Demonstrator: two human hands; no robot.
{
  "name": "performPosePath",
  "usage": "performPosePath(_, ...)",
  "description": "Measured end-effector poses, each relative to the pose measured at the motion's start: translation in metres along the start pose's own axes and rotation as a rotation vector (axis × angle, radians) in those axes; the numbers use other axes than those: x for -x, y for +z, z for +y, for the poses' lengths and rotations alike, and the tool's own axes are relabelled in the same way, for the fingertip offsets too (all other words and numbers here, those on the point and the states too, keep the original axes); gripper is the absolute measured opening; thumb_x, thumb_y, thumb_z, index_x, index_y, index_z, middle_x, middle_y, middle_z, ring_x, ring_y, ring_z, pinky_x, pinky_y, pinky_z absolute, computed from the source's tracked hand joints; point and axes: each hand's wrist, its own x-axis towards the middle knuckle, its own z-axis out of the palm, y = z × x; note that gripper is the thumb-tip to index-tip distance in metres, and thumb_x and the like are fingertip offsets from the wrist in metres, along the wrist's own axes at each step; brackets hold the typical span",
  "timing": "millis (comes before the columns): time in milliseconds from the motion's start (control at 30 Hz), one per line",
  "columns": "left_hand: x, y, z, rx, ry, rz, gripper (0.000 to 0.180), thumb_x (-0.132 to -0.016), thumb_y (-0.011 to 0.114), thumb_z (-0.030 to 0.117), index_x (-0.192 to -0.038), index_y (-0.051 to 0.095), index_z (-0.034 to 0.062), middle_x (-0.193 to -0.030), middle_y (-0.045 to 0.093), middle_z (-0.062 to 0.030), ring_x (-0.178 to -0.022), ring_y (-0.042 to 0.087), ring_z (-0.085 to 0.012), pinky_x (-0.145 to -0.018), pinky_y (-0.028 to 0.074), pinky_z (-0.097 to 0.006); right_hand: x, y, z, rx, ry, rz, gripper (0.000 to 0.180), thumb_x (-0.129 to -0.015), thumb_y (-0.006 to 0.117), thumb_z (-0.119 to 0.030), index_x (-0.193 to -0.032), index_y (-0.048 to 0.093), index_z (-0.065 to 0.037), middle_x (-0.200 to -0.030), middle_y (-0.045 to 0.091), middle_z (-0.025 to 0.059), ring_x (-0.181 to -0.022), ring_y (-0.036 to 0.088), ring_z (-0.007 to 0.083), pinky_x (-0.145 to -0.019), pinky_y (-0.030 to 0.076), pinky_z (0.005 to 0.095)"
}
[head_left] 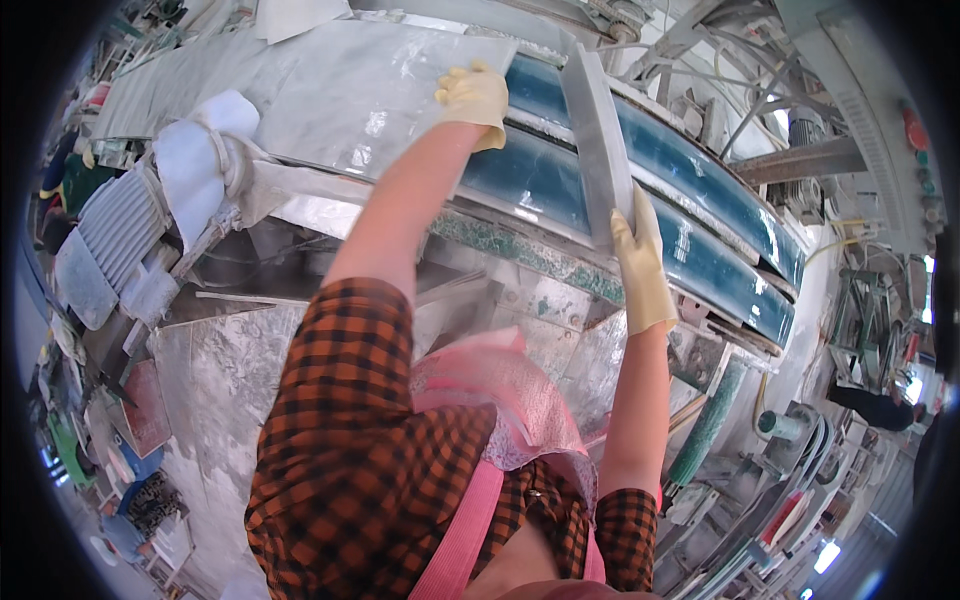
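My left hand (474, 98), in a cream rubber glove, rests on a grey-white, glossy stone slab (330, 90) close to its right edge. Its short-looking fingers are apart and bent a little, with nothing held in them. In the same kind of glove, my right hand (640, 255) grips the near end of a long, narrow grey stone strip (598, 140). The strip stands on edge or tilted across a conveyor's blue belts (535, 180), apart from the slab. My fingers on its far side are partly hidden.
A ribbed grey motor (120, 225) and pale cloth-like covering (205, 150) sit at the left, below the slab. A worn green frame rail (530, 255) runs along the belts' near side. Machine frames and a steel beam (805, 160) stand at the right. A person (875, 408) is at the far right.
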Motion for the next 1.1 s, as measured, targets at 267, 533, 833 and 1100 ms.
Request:
performPosePath(267,0.020,-0.071,-0.041,0.688,0.350,-0.253,0.035,-0.084,0.046,0.014,-0.109,0.061,-0.0057,-0.100,0.067,-0.0274,-0.090,0.069,-0.0361,-0.079,0.053,-0.044,-0.014,-0.013,-0.026,0.237,0.215,-0.035,0.047,-0.085,0.065,-0.026,-0.124,0.058,-0.001,-0.117,0.062,0.0247,-0.108,0.061,0.0373,-0.092,0.048,0.0397)
performPosePath(533,0.098,-0.006,0.033,1.126,0.168,-0.340,0.037,-0.089,0.052,0.017,-0.110,0.059,-0.0123,-0.101,0.067,-0.0230,-0.089,0.069,-0.0275,-0.077,0.053,-0.033,-0.018,0.000,-0.034,0.503,0.230,0.135,0.052,-0.088,0.062,-0.049,-0.113,0.064,-0.004,-0.101,0.068,0.0209,-0.095,0.065,0.0381,-0.083,0.051,0.0417)
performPosePath(833,0.032,-0.014,0.006,0.375,0.633,-0.079,0.038,-0.089,0.055,0.026,-0.118,0.062,0.0018,-0.113,0.065,-0.0224,-0.102,0.063,-0.0375,-0.093,0.049,-0.041,-0.008,0.001,-0.026,0.434,0.158,0.104,0.067,-0.086,0.063,-0.049,-0.131,0.053,0.000,-0.114,0.064,0.0235,-0.104,0.062,0.0374,-0.090,0.048,0.0416)
performPosePath(1100,-0.043,-0.017,-0.098,-0.228,0.158,0.173,0.080,-0.079,0.072,0.050,-0.138,0.042,0.0051,-0.126,0.049,-0.0265,-0.118,0.043,-0.0461,-0.095,0.034,-0.054,-0.010,-0.007,-0.021,0.358,0.040,0.041,0.062,-0.086,0.066,-0.039,-0.132,0.051,0.001,-0.114,0.063,0.0246,-0.105,0.061,0.0394,-0.089,0.048,0.0407)
